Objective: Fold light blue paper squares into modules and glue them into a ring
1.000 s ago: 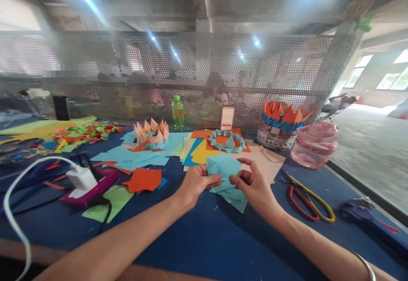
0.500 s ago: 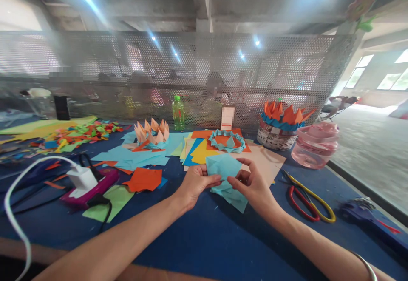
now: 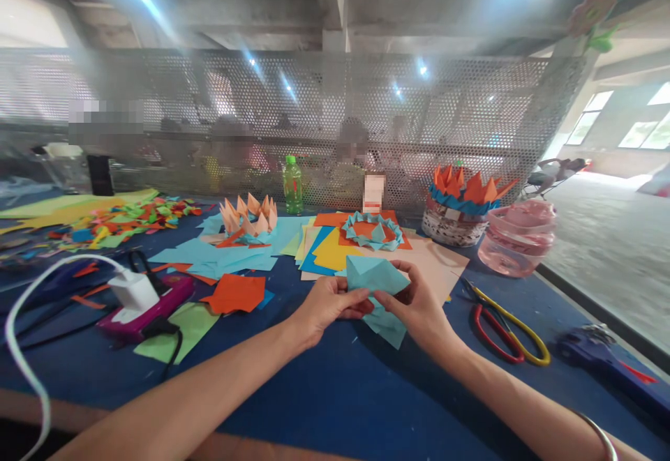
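Observation:
Between my two hands is a sheet of light blue paper (image 3: 374,275), raised above the table and partly folded, with a crease running across it. My left hand (image 3: 335,304) pinches its lower left edge between thumb and fingers. At the right side, my right hand (image 3: 413,297) grips it with the thumb in front and fingers behind. Beneath them, more light blue paper (image 3: 387,325) lies on the blue table, partly covered by the hands. Just beyond sits a ring of folded light blue paper (image 3: 384,239) on orange sheets.
Yellow-and-red-handled scissors (image 3: 510,332) and a blue tool (image 3: 612,363) lie right, near a pink bottle (image 3: 516,245). A purple power strip (image 3: 146,311) with a white cable is left. A peach paper crown (image 3: 248,220), a green bottle (image 3: 292,185) and an orange-topped basket (image 3: 455,220) stand behind.
The light blue paper has been folded over into a narrower, pointed shape and shifted slightly right. My left hand has moved a little right with it.

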`<state>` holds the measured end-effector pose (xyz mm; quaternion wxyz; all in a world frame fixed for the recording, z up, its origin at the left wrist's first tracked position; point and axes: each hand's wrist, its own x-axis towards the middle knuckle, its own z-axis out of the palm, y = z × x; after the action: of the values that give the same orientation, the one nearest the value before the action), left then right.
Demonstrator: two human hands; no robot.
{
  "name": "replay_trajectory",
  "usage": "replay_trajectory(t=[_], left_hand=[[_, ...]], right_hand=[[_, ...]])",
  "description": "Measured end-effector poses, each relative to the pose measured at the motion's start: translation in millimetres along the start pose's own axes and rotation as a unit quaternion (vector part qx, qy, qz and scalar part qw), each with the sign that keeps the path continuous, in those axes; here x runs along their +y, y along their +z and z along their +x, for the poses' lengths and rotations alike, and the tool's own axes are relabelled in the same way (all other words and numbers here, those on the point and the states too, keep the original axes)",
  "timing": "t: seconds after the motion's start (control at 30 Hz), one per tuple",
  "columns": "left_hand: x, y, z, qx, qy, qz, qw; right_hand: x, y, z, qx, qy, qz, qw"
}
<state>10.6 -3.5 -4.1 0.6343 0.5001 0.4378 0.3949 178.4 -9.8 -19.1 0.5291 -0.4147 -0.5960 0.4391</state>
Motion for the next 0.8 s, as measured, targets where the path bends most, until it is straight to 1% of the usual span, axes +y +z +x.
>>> replay_trajectory(t=[0.17, 0.37, 0.47, 0.6, 0.8], left_hand=[[0, 0.1, 2, 0.011, 0.02, 0.035, 0.999], [-3, 0.3, 6, 0.012, 0.06, 0.094, 0.994], [-3, -2.5, 7, 0.024, 0.063, 0.116, 0.991], [-4, -9.3, 9, 0.041, 0.069, 0.14, 0.987], [-4, -14.2, 13, 0.027, 0.087, 0.158, 0.983]], right_hand=[[1, 1, -1, -0.018, 0.009, 0.003, 1.0], [9, -4, 2, -0.017, 0.021, -0.052, 0.998], [12, -6, 3, -0.027, 0.026, -0.052, 0.998], [10, -6, 2, -0.037, 0.026, -0.046, 0.998], [9, -3, 4, -0.047, 0.023, -0.034, 0.998]])
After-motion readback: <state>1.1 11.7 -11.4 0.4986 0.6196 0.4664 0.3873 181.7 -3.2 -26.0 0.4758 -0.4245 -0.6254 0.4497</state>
